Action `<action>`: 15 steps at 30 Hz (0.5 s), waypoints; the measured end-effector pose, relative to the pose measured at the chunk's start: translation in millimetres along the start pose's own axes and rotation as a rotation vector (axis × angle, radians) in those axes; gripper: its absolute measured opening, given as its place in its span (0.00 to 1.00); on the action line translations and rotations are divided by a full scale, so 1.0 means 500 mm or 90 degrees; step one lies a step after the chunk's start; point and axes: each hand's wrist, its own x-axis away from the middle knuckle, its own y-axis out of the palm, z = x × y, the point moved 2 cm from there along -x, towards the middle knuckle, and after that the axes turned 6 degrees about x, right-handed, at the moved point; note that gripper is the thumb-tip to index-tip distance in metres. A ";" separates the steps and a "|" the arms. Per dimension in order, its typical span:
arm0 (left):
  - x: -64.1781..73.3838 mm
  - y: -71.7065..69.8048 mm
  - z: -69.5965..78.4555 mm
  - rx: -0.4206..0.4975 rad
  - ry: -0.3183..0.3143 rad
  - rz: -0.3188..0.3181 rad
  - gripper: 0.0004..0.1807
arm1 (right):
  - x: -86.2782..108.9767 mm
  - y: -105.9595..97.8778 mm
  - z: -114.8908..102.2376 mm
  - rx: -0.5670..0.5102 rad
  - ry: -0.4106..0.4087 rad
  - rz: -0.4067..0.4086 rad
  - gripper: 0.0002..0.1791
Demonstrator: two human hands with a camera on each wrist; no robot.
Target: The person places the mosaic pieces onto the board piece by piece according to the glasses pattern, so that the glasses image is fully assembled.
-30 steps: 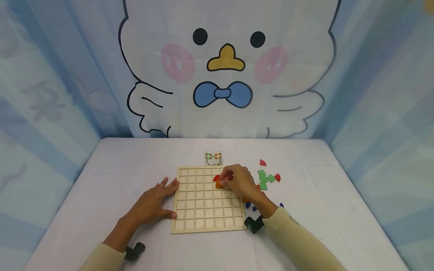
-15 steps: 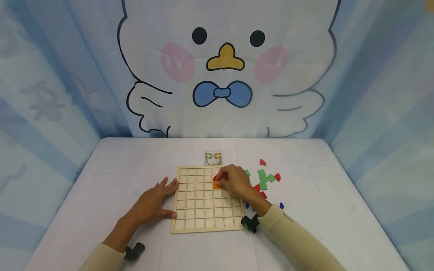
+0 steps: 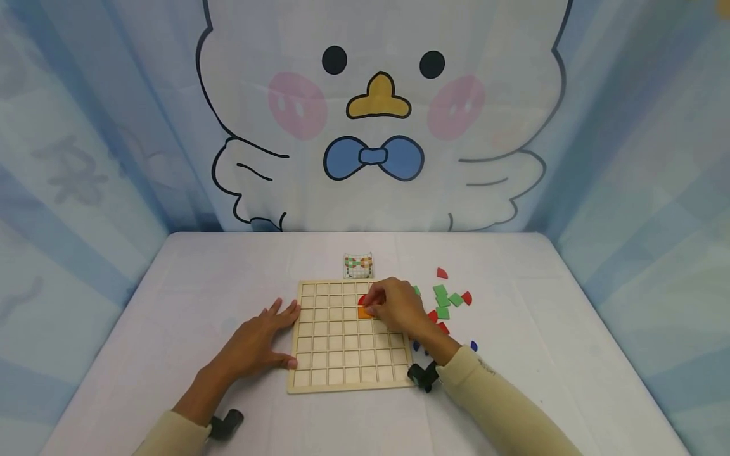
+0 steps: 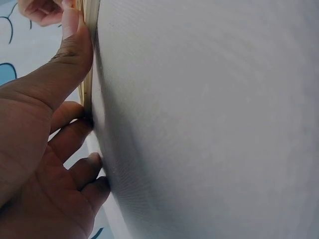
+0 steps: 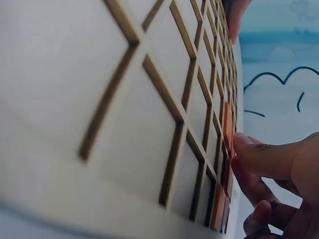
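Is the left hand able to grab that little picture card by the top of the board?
Probably yes: the left hand touches the left side of the wooden board, and nothing seems to block its way to the picture card.

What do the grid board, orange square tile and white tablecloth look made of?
Grid board: likely wood, matte; pale tan, with browner divider sides up close.
Orange square tile: painted wood or plastic, can't tell; flat, even color, finish too small to judge.
White tablecloth: probably woven fabric, matte; fine ribbing in the left wrist view.
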 end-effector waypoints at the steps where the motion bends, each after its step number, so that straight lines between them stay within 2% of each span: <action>1: 0.000 0.000 0.000 -0.002 -0.001 0.001 0.62 | 0.001 -0.004 0.004 -0.007 0.012 0.002 0.06; 7: 0.000 0.000 0.002 -0.010 -0.002 0.008 0.62 | 0.006 -0.044 0.043 -0.009 0.078 0.029 0.03; 15: 0.000 0.001 0.002 -0.009 -0.003 0.006 0.62 | 0.010 -0.099 0.125 0.007 0.107 0.074 0.05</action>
